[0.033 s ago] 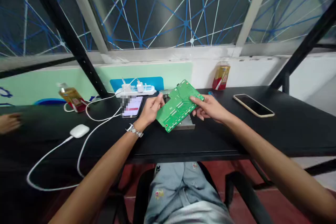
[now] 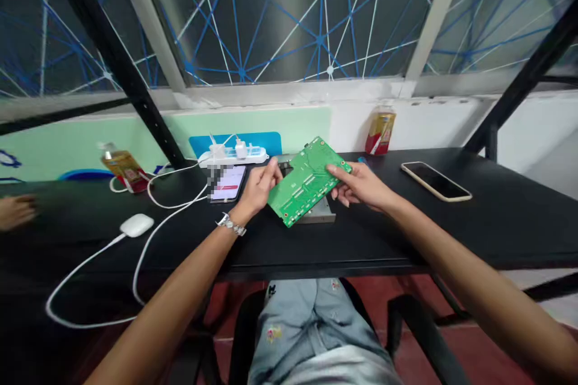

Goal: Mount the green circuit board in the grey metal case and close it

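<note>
A green circuit board (image 2: 307, 180) is held tilted above the desk, with rows of small parts along its lower right edge. My right hand (image 2: 356, 183) grips its right end, thumb on top and fingers curled under. At the board's left edge, my left hand (image 2: 259, 187) has its fingers drawn together, the tips partly hidden by the board. A silver watch circles that wrist. Beneath the board a grey metal casing (image 2: 320, 214) rests on the black desk, mostly covered from sight.
Left of my hands lie a lit phone (image 2: 228, 183), a white power strip (image 2: 253, 155), white cables and a white charger case (image 2: 136, 225). A dark phone (image 2: 436, 181) lies on the right. Drink bottles (image 2: 382, 131) stand behind. Another person's hand (image 2: 17, 212) shows far left.
</note>
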The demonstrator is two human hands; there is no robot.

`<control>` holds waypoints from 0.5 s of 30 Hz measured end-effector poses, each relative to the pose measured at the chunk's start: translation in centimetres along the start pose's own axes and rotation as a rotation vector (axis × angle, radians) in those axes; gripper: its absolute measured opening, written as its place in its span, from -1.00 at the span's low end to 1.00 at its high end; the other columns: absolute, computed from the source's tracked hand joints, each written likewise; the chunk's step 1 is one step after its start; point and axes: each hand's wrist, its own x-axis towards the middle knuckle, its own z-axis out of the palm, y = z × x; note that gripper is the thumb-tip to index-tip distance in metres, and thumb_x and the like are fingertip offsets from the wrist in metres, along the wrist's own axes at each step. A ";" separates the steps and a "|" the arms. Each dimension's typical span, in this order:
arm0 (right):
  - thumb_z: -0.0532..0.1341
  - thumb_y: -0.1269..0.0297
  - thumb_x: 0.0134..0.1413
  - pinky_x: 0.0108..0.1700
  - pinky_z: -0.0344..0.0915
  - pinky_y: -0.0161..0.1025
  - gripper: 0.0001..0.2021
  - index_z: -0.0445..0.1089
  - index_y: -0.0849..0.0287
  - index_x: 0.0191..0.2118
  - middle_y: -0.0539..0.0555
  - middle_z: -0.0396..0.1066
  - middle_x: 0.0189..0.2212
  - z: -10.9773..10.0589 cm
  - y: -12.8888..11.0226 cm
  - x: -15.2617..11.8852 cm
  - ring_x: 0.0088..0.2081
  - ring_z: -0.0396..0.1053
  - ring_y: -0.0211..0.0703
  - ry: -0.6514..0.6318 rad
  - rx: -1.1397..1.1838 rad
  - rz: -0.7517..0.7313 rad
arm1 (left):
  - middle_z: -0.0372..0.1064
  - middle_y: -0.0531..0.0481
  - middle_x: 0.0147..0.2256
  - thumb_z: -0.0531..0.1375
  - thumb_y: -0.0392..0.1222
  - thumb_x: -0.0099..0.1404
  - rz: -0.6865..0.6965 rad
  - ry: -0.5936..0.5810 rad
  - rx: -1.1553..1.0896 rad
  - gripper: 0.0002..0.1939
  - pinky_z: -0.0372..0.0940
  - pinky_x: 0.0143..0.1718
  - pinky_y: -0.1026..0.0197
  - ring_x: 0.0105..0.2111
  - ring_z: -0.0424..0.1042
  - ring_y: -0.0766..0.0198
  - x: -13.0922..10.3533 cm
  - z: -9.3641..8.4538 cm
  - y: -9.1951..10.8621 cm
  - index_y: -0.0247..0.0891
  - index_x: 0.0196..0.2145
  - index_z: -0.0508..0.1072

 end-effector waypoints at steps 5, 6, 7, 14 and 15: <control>0.27 -0.21 0.01 -0.76 0.05 -0.45 -0.51 0.23 0.18 -0.43 0.02 0.41 -0.65 -0.1 -0.2 0.1 -0.72 0.32 -0.30 0.075 0.096 -0.089 | 0.08 0.09 -0.75 -0.11 0.35 0.36 -0.160 -0.027 -0.011 -0.30 -0.04 -0.65 0.29 -0.72 0.06 0.41 0.3 -0.4 0.5 -0.25 -0.68 0.26; 0.27 -0.21 0.01 -0.77 0.01 -0.45 -0.51 0.23 0.18 -0.44 0.03 0.42 -0.65 -0.1 -0.1 0.1 -0.72 0.32 -0.30 0.107 0.095 -0.103 | 0.05 0.09 -0.78 -0.08 0.34 0.34 -0.197 -0.055 0.006 -0.31 -0.06 -0.66 0.29 -0.74 0.05 0.42 0.3 -0.6 0.5 -0.24 -0.71 0.23; 0.28 -0.20 0.02 -0.77 -0.01 -0.45 -0.51 0.23 0.18 -0.46 0.02 0.41 -0.66 -0.2 0.0 0.2 -0.73 0.31 -0.30 0.138 0.083 -0.119 | 0.03 0.10 -0.80 -0.04 0.34 0.33 -0.227 -0.086 0.029 -0.31 -0.07 -0.68 0.29 -0.75 0.04 0.42 0.3 -0.7 0.5 -0.23 -0.73 0.20; 0.28 -0.13 0.06 -0.78 -0.11 -0.42 -0.55 0.21 0.16 -0.50 -0.14 0.13 -0.85 -0.5 0.3 0.0 -0.84 0.12 -0.35 0.156 -0.029 -0.162 | 0.07 0.07 -0.84 -0.01 0.31 0.34 -0.319 -0.192 0.135 -0.30 -0.02 -0.72 0.34 -0.80 0.08 0.44 0.3 -1.3 -0.2 -0.26 -0.75 0.23; 0.31 -0.11 0.04 -0.76 -0.12 -0.43 -0.56 0.24 0.17 -0.47 -0.10 0.21 -0.81 -0.5 0.1 0.0 -0.80 0.19 -0.33 0.128 -0.002 -0.141 | 0.08 0.06 -0.84 -0.01 0.30 0.34 -0.316 -0.187 0.140 -0.31 -0.02 -0.72 0.35 -0.81 0.09 0.44 0.4 -1.4 -0.3 -0.26 -0.74 0.25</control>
